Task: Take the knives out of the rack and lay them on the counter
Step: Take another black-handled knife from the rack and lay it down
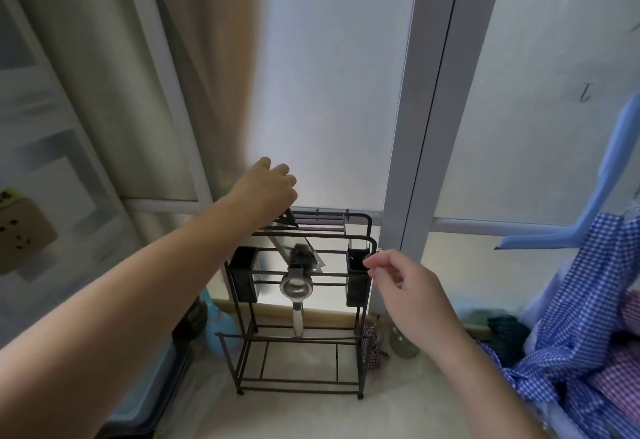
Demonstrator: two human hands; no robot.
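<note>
A black wire rack [364, 222] stands on the pale counter [304, 414] in front of a frosted window. My left hand [266, 189] reaches over the rack's top left and grips the dark handle of a knife [288, 223]. Its steel blade [282, 248] slants down inside the rack behind the rails. My right hand [412, 296] is at the rack's right side, thumb and forefinger pinched on the upright beside a black cup [356, 286]. Whether the rack holds other knives is not visible.
A metal squeezer [296, 288] and a dark scrubber [303, 254] hang at the rack's middle, with a second black cup [244, 276] on its left. Blue checked cloth [571, 317] and a blue hanger [602, 196] crowd the right. A glass jar [403, 343] and a blue bottle [221, 331] flank the rack.
</note>
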